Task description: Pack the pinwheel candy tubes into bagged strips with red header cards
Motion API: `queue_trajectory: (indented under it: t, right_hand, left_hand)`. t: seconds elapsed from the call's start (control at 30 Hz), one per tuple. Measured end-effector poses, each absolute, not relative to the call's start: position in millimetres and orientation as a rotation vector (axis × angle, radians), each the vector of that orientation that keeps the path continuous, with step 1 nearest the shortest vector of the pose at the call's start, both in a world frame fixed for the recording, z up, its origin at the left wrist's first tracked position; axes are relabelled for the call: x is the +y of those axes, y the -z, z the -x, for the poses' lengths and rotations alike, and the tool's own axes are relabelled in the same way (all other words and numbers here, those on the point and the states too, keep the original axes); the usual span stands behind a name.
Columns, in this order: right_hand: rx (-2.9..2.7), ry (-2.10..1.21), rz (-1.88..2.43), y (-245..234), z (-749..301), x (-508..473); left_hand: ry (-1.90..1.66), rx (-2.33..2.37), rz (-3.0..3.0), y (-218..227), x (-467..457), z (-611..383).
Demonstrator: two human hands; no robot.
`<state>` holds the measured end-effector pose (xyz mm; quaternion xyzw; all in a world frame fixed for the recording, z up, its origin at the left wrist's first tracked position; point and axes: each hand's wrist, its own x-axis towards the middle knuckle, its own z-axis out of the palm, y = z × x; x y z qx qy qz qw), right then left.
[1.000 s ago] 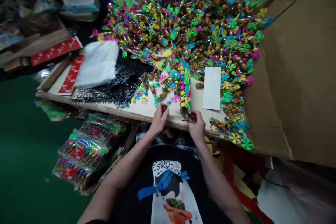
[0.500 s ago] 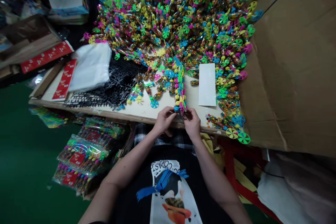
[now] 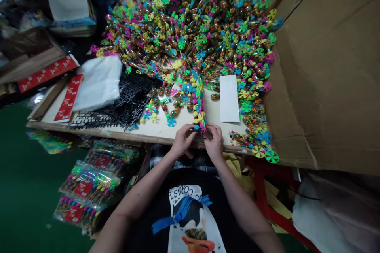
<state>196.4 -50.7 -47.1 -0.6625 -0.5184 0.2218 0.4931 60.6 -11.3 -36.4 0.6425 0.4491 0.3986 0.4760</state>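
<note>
A row of small candy-filled tube toys with fan wheels [image 3: 198, 102] runs away from me, its near end at the table's front edge. My left hand [image 3: 183, 140] is closed in a pinch at that end, by a blue cap. On the other side my right hand [image 3: 214, 142] has its thumb and fingers drawn together beside a pink wheel. Both hands touch the nearest toy; its lower part is hidden between them. Several loose toys of the same kind [image 3: 171, 115] lie left of the row. To its right is a blank white card [image 3: 229, 99].
A big heap of the same toys [image 3: 190, 27] covers the back of the table. On the left are black netting [image 3: 130, 102], clear plastic bags [image 3: 99, 81] and red printed cards [image 3: 69, 99]. Filled packs [image 3: 86, 184] are stacked below. A cardboard wall [image 3: 320, 87] borders the right.
The view has shifted slightly, so the table sits a little further left and lower. My right hand has drawn slightly closer to my left at the row's near end.
</note>
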Motion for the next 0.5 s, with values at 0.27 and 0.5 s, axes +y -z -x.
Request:
queue_trajectory:
  t: [0.27, 0.5]
  right_hand:
    - [-1.099, -0.801, 1.496, 51, -214, -44]
    - [-1.056, -1.088, 1.310, 52, -198, -17]
  left_hand:
    - [-1.002, 1.149, -1.367, 28, 3, -48]
    - [-0.994, 0.958, -1.184, 25, 29, -88]
